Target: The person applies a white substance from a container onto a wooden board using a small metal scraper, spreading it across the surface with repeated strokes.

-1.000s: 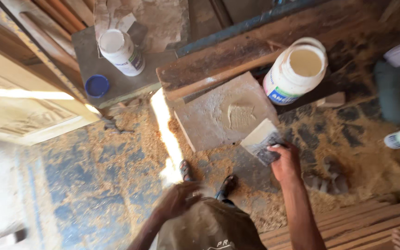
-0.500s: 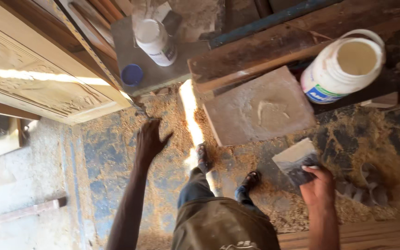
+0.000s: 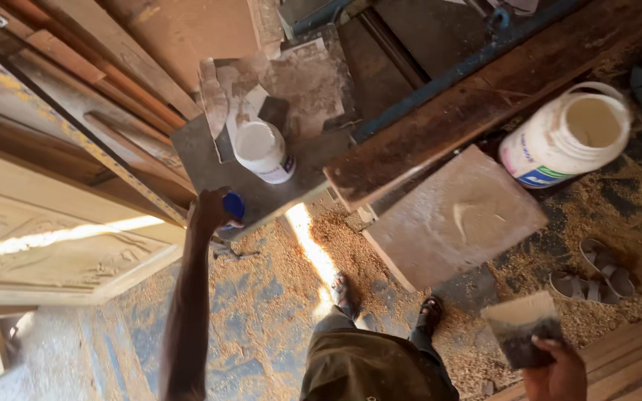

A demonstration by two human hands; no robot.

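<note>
The left hand (image 3: 209, 208) has its fingers clamped on 1 blue lid (image 3: 233, 206) at the grey bench (image 3: 195, 160) edge, 1 open white jar (image 3: 263, 151) just beyond them. The right hand (image 3: 557, 371) has its fingers closed on 1 scraper (image 3: 521, 330); 1 white tub (image 3: 568, 137) stands well beyond.

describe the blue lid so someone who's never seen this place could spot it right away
Find the grey slab leaning among the wooden planks at upper left. At its lower edge, under the left hand, sits the blue lid: small, round, bright blue, unlike the open white jar above it.
</note>
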